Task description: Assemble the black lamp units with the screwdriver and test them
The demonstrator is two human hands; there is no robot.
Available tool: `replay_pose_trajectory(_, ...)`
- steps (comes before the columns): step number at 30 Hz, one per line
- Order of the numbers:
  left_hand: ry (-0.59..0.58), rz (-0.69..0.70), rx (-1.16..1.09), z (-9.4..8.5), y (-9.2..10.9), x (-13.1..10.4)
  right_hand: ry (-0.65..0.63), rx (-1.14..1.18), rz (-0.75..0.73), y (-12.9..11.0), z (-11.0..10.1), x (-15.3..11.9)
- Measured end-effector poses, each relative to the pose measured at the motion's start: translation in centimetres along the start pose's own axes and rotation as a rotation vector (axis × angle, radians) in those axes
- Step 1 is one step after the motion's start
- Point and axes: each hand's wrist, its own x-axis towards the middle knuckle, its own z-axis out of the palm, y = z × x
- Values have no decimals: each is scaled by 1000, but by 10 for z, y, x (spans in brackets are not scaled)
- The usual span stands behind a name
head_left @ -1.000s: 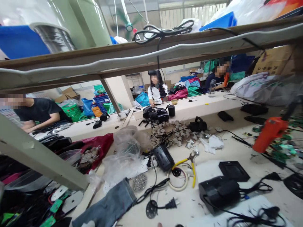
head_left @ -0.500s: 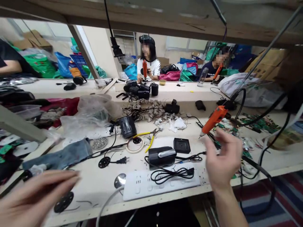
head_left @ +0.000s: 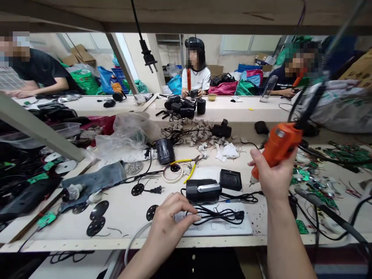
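Observation:
My right hand is wrapped around an orange electric screwdriver, its tip slanting down to the left over the table. My left hand hovers above a white power strip, thumb and fingertips pinched together. Whatever sits in that pinch is too small to make out. Close to those fingertips lies a bundled black cord on the strip. Just behind it is a black cylindrical housing with a silver strip along its side. A black square tray-like part stands beside that housing.
Yellow-handled cutters, a tape roll and another black housing lie further back. Green circuit boards crowd the right. A plug hangs from the shelf above. Several people sit across the bench, including a person in white.
My right hand has closed around the orange screwdriver, which was hanging free beside it. My left hand has come from the lower left to the power strip. The view has shifted left.

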Motion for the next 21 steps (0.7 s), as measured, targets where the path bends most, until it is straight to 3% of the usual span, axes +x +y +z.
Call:
replay_pose_trajectory(5,20,61,50,8,-8,-4,-164,407,176,-54,10,-47)
replay_pose_trajectory(9,8,95,36,9,-5,-4,-300,640,219,-81,21,-81)
replay_pose_trajectory(13,28,100,-9,7,-4,-4,-404,725,214,-89,31,-99)
replay_pose_trajectory(21,64,56,-75,6,-7,-3,-495,664,181,-86,35,-101)
